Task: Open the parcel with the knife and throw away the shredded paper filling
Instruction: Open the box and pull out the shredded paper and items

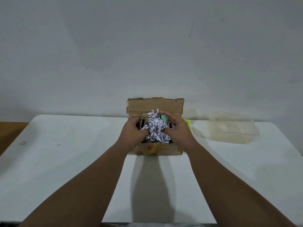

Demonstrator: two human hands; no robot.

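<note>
While a big grey wall (147, 46) fills the top of the view, a white worktop (65, 161) lies below it. Two bare arms reach out over the worktop, and their shadows fall dark between them.

On the far middle of the worktop sits a brown box (155, 105). It is open. Its back flap stands up against the wall. The near side has a strip of brown tape (153, 149) on it.

To the right of the box, well apart from it, sits a clear tub (232, 128). It is hard to see because it is so clear.

Both hands are in the box. The left hand (132, 133) and the right hand (177, 131) are curled in toward each other. They press on a clump of shredded paper (155, 128) from both sides. The paper is white with dark marks, and bits of it stick up and hang down between the hands.

A small tan block (144, 120) stands in the box by the left hand. A small green thing (164, 119) peeks out by the right fingers. Something yellow (186, 122) shows just behind the right hand, beside the box. I cannot tell what it is.
</note>
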